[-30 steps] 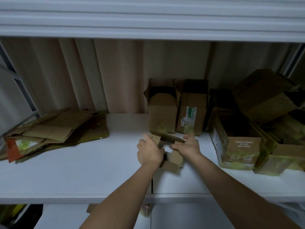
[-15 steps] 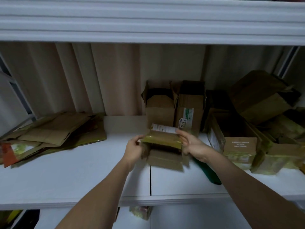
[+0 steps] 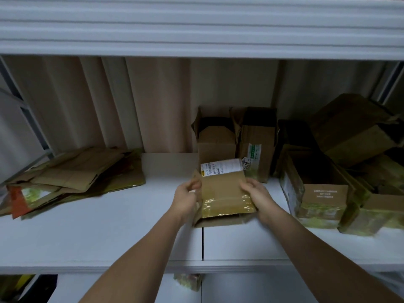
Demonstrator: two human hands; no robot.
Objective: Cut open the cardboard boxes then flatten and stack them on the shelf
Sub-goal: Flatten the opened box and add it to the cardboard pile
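- On the white shelf, near its front edge at the middle, a small cardboard box with a white label and yellowish tape is held.
- Its left side is gripped by the left hand, its right side by the right hand.
- Behind it, two opened boxes are stood upright.
- A pile of flattened cardboard is seen far left; more boxes are crowded at right.

Dim, soft indoor light, deep shadow over the boxes at right, wide-angle bending at the edges, slight blur
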